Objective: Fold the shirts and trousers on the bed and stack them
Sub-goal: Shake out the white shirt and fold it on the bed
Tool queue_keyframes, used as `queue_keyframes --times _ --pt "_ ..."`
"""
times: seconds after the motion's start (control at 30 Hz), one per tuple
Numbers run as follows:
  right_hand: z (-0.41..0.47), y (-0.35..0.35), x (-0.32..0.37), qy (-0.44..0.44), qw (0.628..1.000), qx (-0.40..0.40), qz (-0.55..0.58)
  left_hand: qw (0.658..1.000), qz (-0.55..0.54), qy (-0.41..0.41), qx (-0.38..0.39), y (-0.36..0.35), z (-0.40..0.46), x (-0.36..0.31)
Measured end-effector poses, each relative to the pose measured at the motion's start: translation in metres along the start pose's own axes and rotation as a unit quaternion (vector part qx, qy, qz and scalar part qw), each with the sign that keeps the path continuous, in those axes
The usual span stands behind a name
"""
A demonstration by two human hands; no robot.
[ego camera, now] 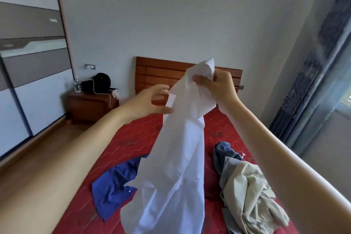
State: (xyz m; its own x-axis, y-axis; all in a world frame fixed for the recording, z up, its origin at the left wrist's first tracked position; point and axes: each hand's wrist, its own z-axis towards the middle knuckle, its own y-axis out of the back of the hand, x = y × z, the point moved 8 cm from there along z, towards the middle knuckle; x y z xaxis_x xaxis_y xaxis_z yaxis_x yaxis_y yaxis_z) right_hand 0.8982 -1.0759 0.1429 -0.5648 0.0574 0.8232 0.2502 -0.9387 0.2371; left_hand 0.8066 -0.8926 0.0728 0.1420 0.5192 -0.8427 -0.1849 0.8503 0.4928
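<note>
A white shirt (pixel 176 157) hangs in the air over the red bed (pixel 133 138), long and crumpled. My right hand (pixel 214 85) grips it near its top end. My left hand (pixel 152 100) is beside the cloth at its left edge, fingers spread and the fingertips touching the fabric by a small white label. On the bed lie a blue shirt (pixel 114 182) at the left, a beige garment (pixel 250 195) at the right, and a grey-blue garment (pixel 224 152) behind the beige one.
A wooden headboard (pixel 159 72) stands at the bed's far end. At the left is a wooden nightstand (pixel 89 104) with a water bottle (pixel 77 84) and a black bag (pixel 100 81). A wardrobe (pixel 28 62) lines the left wall. Blue curtains (pixel 313 81) hang at the right.
</note>
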Motion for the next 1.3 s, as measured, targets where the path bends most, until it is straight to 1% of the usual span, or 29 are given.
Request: queue_keyframes --times 0.07,0.13,0.17,0.23,0.33,0.47,0.53,0.57,0.63,0.67,0.7,0.73,0.77,0.83,0.87,0.9,0.93,0.97,1.07,1.17,1.23,1.3 --pt "0.005 0.000 0.000 -0.001 1.000 0.008 0.012 0.995 0.030 0.070 0.062 -0.032 -0.017 0.054" --pt "0.009 -0.004 0.000 0.005 1.000 0.022 0.021 0.990 0.010 0.095 0.107 -0.067 -0.029 0.088" --pt "0.010 -0.006 -0.001 0.009 0.999 0.029 0.025 0.989 -0.018 0.098 0.113 -0.082 -0.032 0.098" --pt "0.011 -0.004 -0.004 0.015 0.999 0.034 0.028 0.990 -0.056 0.094 0.086 -0.099 -0.032 0.107" --pt "0.013 0.016 -0.014 0.004 0.999 0.013 0.032 0.997 0.002 0.079 -0.007 -0.094 -0.022 0.110" --pt "0.006 0.074 -0.044 -0.039 0.998 -0.047 0.016 0.994 0.052 0.035 -0.091 -0.070 -0.010 0.094" --pt "-0.004 0.102 -0.073 -0.095 0.993 -0.064 -0.032 0.992 0.063 0.011 -0.106 -0.059 -0.003 0.082" --pt "-0.010 0.114 -0.089 -0.143 0.984 -0.068 -0.082 0.992 0.072 0.001 -0.106 -0.055 0.002 0.075" --pt "-0.024 0.129 -0.116 -0.243 0.942 -0.062 -0.224 0.988 0.111 -0.016 -0.106 -0.048 0.014 0.058" --pt "-0.027 0.130 -0.121 -0.252 0.922 -0.052 -0.289 0.985 0.129 -0.028 -0.107 -0.046 0.021 0.048" --pt "-0.027 0.124 -0.118 -0.223 0.917 -0.032 -0.330 0.983 0.143 -0.039 -0.106 -0.044 0.028 0.038" --pt "-0.025 0.108 -0.109 -0.168 0.921 0.002 -0.350 0.981 0.155 -0.052 -0.101 -0.042 0.034 0.027" --pt "-0.023 0.087 -0.098 -0.106 0.926 0.050 -0.359 0.979 0.168 -0.064 -0.092 -0.042 0.040 0.015" --pt "-0.027 0.035 -0.078 -0.003 0.915 0.163 -0.370 0.974 0.197 -0.088 -0.063 -0.046 0.049 -0.005" --pt "-0.030 0.011 -0.071 0.031 0.903 0.209 -0.374 0.971 0.212 -0.100 -0.052 -0.048 0.053 -0.014" --pt "-0.033 -0.011 -0.067 0.054 0.893 0.238 -0.379 0.967 0.225 -0.115 -0.044 -0.051 0.055 -0.023" --pt "-0.035 -0.028 -0.063 0.068 0.887 0.248 -0.384 0.962 0.236 -0.130 -0.041 -0.052 0.057 -0.031" --pt "-0.033 -0.040 -0.061 0.071 0.889 0.241 -0.383 0.958 0.245 -0.144 -0.043 -0.052 0.058 -0.038" --pt "-0.021 -0.047 -0.055 0.049 0.923 0.161 -0.346 0.951 0.248 -0.168 -0.081 -0.042 0.055 -0.047" --pt "-0.015 -0.042 -0.051 0.039 0.952 0.108 -0.285 0.958 0.178 -0.188 -0.125 -0.032 0.038 -0.041" --pt "-0.017 -0.037 -0.051 0.038 0.958 0.082 -0.272 0.970 0.115 -0.165 -0.133 -0.031 0.024 -0.024" --pt "-0.015 -0.026 -0.053 0.023 0.969 0.047 -0.243 0.987 0.073 -0.097 -0.108 -0.035 0.009 0.006"
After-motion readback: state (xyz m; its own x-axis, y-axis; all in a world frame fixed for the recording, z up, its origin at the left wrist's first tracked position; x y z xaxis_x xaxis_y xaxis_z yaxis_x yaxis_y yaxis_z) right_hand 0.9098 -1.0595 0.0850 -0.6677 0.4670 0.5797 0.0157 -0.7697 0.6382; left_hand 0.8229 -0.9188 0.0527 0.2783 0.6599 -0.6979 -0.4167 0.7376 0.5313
